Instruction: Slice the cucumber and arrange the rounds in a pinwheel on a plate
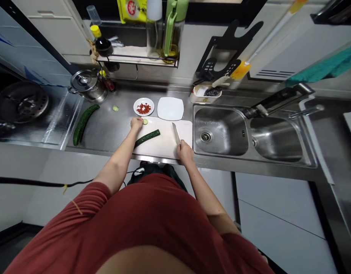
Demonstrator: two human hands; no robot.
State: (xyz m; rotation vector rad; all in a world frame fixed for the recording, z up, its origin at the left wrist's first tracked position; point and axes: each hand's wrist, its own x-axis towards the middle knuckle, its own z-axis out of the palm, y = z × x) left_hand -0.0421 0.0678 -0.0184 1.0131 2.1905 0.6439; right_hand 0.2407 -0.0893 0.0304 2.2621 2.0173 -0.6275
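Observation:
My right hand (pixel 186 153) is wrapped round the handle of a kitchen knife (pixel 176 133). Its blade points away from me over the right part of the white cutting board (pixel 166 146). At the board's far left corner, my left hand (pixel 137 123) has its fingertips closed at the edge of a pale cucumber slice (pixel 145 121). A piece of dark green cucumber (pixel 148 137) lies slantwise on the board between the hands, its near end at the board's left edge. Beyond the board are a white plate of chopped red pieces (pixel 143 107) and a bare white square plate (pixel 170 108).
A whole cucumber (pixel 84 123) lies at the left, with small cucumber ends (pixel 115 108) beyond it. A steel pot (pixel 88 87) stands behind. To the right is a double sink (pixel 221 131) with a faucet (pixel 278 101). A bottle shelf (pixel 138 59) overhangs the counter's back.

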